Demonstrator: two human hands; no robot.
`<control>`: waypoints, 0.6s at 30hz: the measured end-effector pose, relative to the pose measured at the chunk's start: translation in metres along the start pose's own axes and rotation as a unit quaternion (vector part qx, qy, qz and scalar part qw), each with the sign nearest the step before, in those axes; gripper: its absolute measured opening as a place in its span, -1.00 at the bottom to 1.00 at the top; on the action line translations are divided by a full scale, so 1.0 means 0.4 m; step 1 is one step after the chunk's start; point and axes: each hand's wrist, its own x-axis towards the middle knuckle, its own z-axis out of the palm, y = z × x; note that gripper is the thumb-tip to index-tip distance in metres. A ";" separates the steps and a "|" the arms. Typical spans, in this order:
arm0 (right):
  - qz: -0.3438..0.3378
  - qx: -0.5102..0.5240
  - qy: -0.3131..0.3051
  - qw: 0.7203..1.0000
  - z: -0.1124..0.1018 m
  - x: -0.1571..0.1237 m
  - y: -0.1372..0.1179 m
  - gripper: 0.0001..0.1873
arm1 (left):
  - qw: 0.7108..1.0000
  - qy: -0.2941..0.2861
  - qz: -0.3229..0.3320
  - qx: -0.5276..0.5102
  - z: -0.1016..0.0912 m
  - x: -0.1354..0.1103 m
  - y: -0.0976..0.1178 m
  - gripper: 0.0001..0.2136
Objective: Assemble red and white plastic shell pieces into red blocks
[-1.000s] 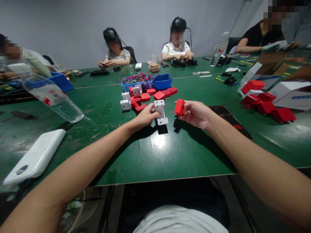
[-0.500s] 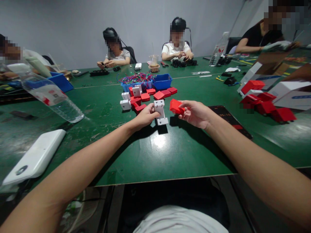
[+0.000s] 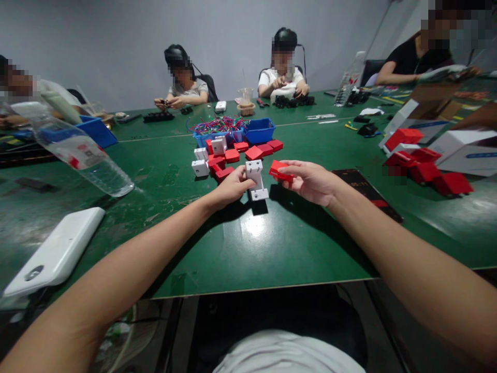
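Note:
Near the middle of the table, my left hand (image 3: 235,185) is closed around the side of a white plastic bracket (image 3: 255,180), a C-shaped block with small holes in its top and foot. Just to the right, my right hand (image 3: 306,178) pinches a small red plastic block (image 3: 280,170) between thumb and fingers. A narrow gap separates the block from the bracket. Beyond my left hand lie several loose red blocks (image 3: 232,155) and white blocks (image 3: 200,168).
Behind the loose blocks stand a blue bin of wires (image 3: 202,139) and another blue bin (image 3: 259,132). A phone (image 3: 367,194) lies by my right forearm. Left are a water bottle (image 3: 85,150) and a white device (image 3: 58,248). Red parts (image 3: 427,168) sit right. Several people work around the table.
The red block has turned in my right hand and shifted slightly left. My left hand and the white bracket have stayed in place.

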 end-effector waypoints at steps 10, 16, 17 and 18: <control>0.005 0.003 0.002 1.000 0.000 0.001 -0.002 -0.88 | 1.000 -0.005 0.004 0.004 -0.001 0.000 -0.001 -0.70; 0.005 0.013 -0.002 1.000 -0.001 -0.002 -0.004 -0.90 | 1.000 -0.009 0.006 -0.005 0.001 -0.003 0.005 -0.71; 0.006 0.013 -0.003 1.000 -0.001 -0.002 -0.004 -0.89 | 1.000 -0.008 0.005 -0.006 0.002 -0.004 0.005 -0.71; 0.007 0.012 -0.004 1.000 -0.001 -0.002 -0.004 -0.89 | 1.000 -0.007 0.004 -0.007 0.002 -0.004 0.006 -0.71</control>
